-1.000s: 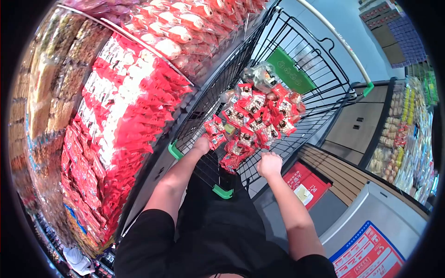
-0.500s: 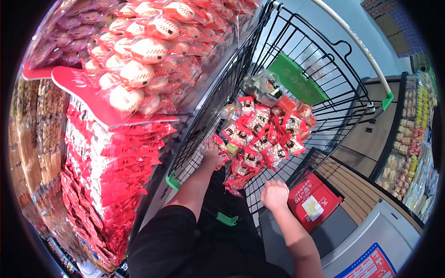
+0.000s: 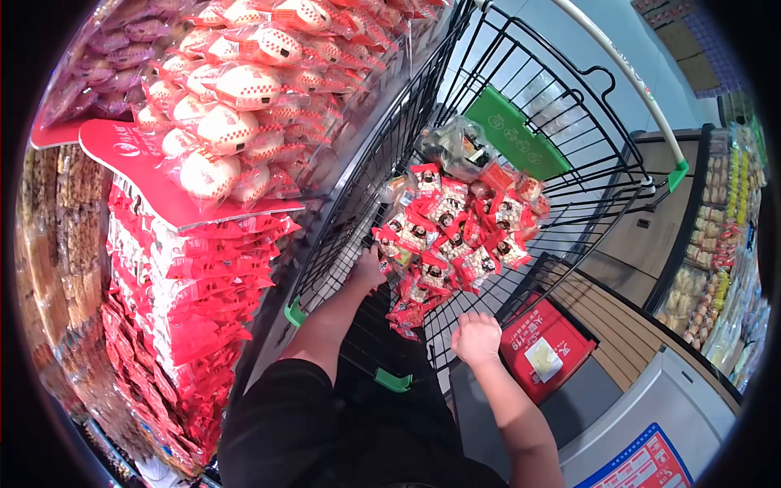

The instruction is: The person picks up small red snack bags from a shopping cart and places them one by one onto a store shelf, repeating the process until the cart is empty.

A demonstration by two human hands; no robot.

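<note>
A: Left hand (image 3: 368,268) is inside the black wire cart (image 3: 455,98), fingers down among the red snack packets (image 3: 455,232). They look curled onto a packet at the near-left edge of the heap, but whether the hand is actually closed on one cannot be told; the packets hide the fingertips.

B: And the right hand (image 3: 477,337)?

A: Outside the basket, at the cart's near-right wall. Knuckles up, fingers bent, resting on or gripping the wire; holding no packet.

B: Where does the heap lie from the two hands?

A: The packets pile on the cart floor, running from near-left by the left hand out to far-right. The left hand touches the near end of that run. The right hand is apart from it, with the wire wall between, so the left is clearly the nearer.

B: Beyond the pile?

A: A clear bag of mixed goods (image 3: 464,146) at the far end, then the green flap (image 3: 521,134) of the child seat. Left of the cart, a shelf of red packets (image 3: 207,276) with round white buns (image 3: 236,122) in wrappers above. Near right, a red box (image 3: 545,346) on a low counter.
</note>
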